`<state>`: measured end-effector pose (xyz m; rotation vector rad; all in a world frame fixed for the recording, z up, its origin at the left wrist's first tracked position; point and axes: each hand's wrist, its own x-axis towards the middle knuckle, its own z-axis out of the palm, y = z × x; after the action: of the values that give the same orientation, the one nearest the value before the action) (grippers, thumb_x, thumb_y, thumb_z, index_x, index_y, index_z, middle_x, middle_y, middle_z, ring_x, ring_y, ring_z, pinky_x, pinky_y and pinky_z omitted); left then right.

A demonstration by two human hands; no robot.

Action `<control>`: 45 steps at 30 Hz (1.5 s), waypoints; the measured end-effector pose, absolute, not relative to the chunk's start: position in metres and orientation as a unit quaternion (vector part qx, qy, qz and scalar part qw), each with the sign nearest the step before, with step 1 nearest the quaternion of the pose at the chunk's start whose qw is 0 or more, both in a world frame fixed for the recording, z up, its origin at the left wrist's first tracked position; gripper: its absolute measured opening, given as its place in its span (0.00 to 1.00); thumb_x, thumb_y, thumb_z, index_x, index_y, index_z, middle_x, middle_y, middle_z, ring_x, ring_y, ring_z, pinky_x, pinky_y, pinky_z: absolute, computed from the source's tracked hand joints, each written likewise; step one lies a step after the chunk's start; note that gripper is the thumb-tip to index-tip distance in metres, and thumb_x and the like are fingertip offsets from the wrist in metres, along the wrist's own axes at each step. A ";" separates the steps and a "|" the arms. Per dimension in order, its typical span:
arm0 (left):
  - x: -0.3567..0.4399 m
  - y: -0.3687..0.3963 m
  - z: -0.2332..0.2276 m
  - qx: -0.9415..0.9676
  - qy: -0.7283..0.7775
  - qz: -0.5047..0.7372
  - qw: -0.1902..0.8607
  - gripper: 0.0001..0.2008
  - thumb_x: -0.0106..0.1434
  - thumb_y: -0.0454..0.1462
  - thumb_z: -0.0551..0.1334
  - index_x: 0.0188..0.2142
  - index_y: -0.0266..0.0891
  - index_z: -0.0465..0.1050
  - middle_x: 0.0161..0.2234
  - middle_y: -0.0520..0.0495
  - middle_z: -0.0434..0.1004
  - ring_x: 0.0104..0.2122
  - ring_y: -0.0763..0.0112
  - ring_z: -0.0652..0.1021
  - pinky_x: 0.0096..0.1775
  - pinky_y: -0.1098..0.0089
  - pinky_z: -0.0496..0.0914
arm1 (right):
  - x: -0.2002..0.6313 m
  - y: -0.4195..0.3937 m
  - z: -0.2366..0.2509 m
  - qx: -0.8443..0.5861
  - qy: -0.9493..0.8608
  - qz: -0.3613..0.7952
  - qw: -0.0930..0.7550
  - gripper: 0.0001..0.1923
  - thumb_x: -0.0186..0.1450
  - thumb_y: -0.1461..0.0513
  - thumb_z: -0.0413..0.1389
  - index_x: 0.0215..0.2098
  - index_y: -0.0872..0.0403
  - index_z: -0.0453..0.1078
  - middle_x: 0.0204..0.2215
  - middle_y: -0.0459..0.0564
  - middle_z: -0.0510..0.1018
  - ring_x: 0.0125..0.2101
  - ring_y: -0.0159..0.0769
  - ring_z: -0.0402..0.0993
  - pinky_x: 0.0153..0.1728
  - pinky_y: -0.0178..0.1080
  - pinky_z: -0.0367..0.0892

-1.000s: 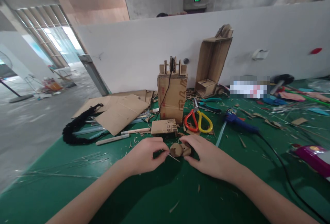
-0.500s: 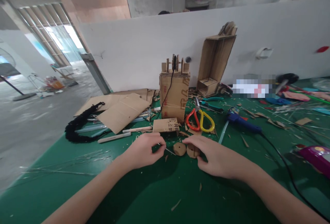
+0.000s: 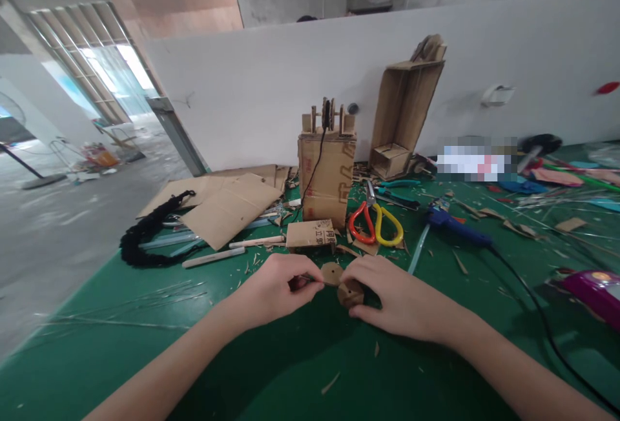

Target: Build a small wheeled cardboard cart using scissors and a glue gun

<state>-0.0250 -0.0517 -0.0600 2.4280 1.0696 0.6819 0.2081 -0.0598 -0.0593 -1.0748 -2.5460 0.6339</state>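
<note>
My left hand [image 3: 285, 284] is closed in a pinch on a thin stick, mostly hidden by the fingers. Its fingertips are at the left edge of a round cardboard disc [image 3: 331, 273] with a small hole in the middle. A second cardboard disc [image 3: 351, 294], also with a centre hole, sits between the thumb and fingers of my right hand [image 3: 394, 292]. The two discs lie close together, the held one nearer to me. Just beyond them is a small folded cardboard box [image 3: 310, 235].
Behind stands a cardboard tower [image 3: 325, 179] with a wheel and black cord on top. Scissors [image 3: 375, 221] with red and yellow handles and a blue glue gun [image 3: 455, 227] lie to the right. Cardboard sheets [image 3: 237, 208] and a black fuzzy strand [image 3: 140, 240] lie left.
My left hand has moved right, up to the first disc. My right hand has moved left and brought the second disc nearer, now between thumb and fingers.
</note>
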 end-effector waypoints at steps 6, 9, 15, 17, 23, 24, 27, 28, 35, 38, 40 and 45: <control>-0.020 -0.061 -0.049 0.825 0.397 0.264 0.303 0.09 0.61 0.38 0.58 0.30 0.37 0.75 0.23 0.50 0.75 0.23 0.76 0.72 0.27 0.76 0.65 | 0.204 -0.061 -0.063 -0.376 -0.890 0.205 0.156 0.06 0.59 0.61 0.58 0.34 0.52 0.65 0.32 0.46 0.71 0.37 0.37 0.65 0.37 0.39 0.60; -0.021 -0.061 -0.046 0.783 0.409 0.288 0.369 0.11 0.62 0.40 0.57 0.33 0.37 0.75 0.23 0.49 0.75 0.23 0.74 0.75 0.25 0.75 0.67 | 0.205 -0.060 -0.065 -0.378 -0.888 0.209 0.157 0.06 0.60 0.59 0.58 0.34 0.52 0.66 0.32 0.46 0.71 0.36 0.37 0.65 0.36 0.39 0.61; -0.022 -0.057 -0.049 0.755 0.403 0.313 0.412 0.12 0.64 0.40 0.55 0.32 0.35 0.74 0.22 0.49 0.77 0.23 0.74 0.77 0.29 0.74 0.70 | 0.200 -0.059 -0.071 -0.372 -0.898 0.175 0.161 0.09 0.58 0.59 0.61 0.35 0.52 0.66 0.33 0.45 0.71 0.36 0.36 0.65 0.36 0.38 0.60; -0.021 -0.057 -0.051 0.768 0.398 0.300 0.401 0.13 0.65 0.41 0.54 0.32 0.36 0.74 0.23 0.49 0.77 0.24 0.74 0.77 0.30 0.74 0.70 | 0.198 -0.059 -0.073 -0.375 -0.898 0.160 0.165 0.10 0.58 0.58 0.61 0.34 0.52 0.66 0.32 0.45 0.71 0.36 0.36 0.65 0.35 0.38 0.60; -0.017 -0.058 -0.053 0.816 0.392 0.284 0.316 0.16 0.66 0.41 0.52 0.29 0.37 0.73 0.24 0.49 0.76 0.26 0.74 0.76 0.32 0.74 0.69 | 0.195 -0.059 -0.074 -0.374 -0.898 0.153 0.173 0.09 0.58 0.59 0.61 0.34 0.52 0.67 0.32 0.46 0.71 0.36 0.36 0.66 0.36 0.38 0.60; -0.017 -0.058 -0.052 0.823 0.390 0.282 0.302 0.15 0.66 0.41 0.52 0.29 0.37 0.73 0.24 0.50 0.76 0.26 0.74 0.76 0.33 0.74 0.69 | 0.195 -0.059 -0.074 -0.375 -0.898 0.153 0.174 0.09 0.58 0.59 0.61 0.33 0.52 0.67 0.32 0.46 0.71 0.36 0.36 0.66 0.36 0.38 0.60; -0.017 -0.059 -0.051 0.837 0.383 0.281 0.273 0.13 0.66 0.38 0.52 0.30 0.38 0.72 0.25 0.51 0.76 0.27 0.75 0.76 0.34 0.74 0.67 | 0.195 -0.059 -0.073 -0.378 -0.896 0.156 0.172 0.08 0.58 0.59 0.61 0.32 0.52 0.66 0.32 0.46 0.71 0.35 0.36 0.66 0.36 0.38 0.60; -0.017 -0.059 -0.051 0.838 0.382 0.281 0.269 0.12 0.66 0.37 0.52 0.31 0.38 0.72 0.25 0.51 0.76 0.27 0.75 0.75 0.34 0.74 0.67 | 0.195 -0.059 -0.073 -0.379 -0.896 0.156 0.172 0.08 0.58 0.59 0.61 0.32 0.52 0.66 0.32 0.46 0.71 0.35 0.37 0.66 0.36 0.38 0.60; -0.015 -0.059 -0.053 0.830 0.390 0.295 0.268 0.12 0.66 0.35 0.52 0.30 0.38 0.72 0.26 0.52 0.76 0.28 0.75 0.75 0.34 0.74 0.66 | 0.195 -0.058 -0.075 -0.374 -0.898 0.159 0.169 0.09 0.58 0.59 0.60 0.34 0.52 0.67 0.33 0.46 0.71 0.36 0.37 0.65 0.37 0.39 0.60; -0.015 -0.059 -0.054 0.829 0.390 0.294 0.271 0.12 0.66 0.35 0.51 0.30 0.38 0.71 0.26 0.52 0.76 0.28 0.75 0.75 0.34 0.74 0.66 | 0.195 -0.059 -0.076 -0.376 -0.897 0.160 0.170 0.08 0.59 0.60 0.60 0.34 0.52 0.66 0.33 0.46 0.71 0.36 0.37 0.65 0.37 0.39 0.60; -0.014 -0.060 -0.055 0.825 0.394 0.293 0.280 0.12 0.66 0.36 0.51 0.31 0.37 0.71 0.25 0.51 0.76 0.27 0.75 0.75 0.33 0.74 0.67 | 0.195 -0.059 -0.075 -0.376 -0.897 0.161 0.168 0.08 0.58 0.59 0.60 0.34 0.52 0.66 0.33 0.46 0.70 0.36 0.37 0.65 0.37 0.39 0.60; -0.010 -0.062 -0.054 0.826 0.408 0.281 0.268 0.13 0.67 0.38 0.50 0.30 0.37 0.69 0.23 0.51 0.75 0.25 0.75 0.74 0.30 0.75 0.65 | 0.195 -0.059 -0.074 -0.384 -0.893 0.164 0.167 0.09 0.58 0.59 0.61 0.32 0.52 0.65 0.32 0.46 0.70 0.34 0.36 0.64 0.35 0.38 0.59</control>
<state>-0.0105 -0.0618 -0.0537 2.2282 1.1017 0.7568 0.1949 -0.0593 -0.0741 -1.0916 -2.5431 0.4660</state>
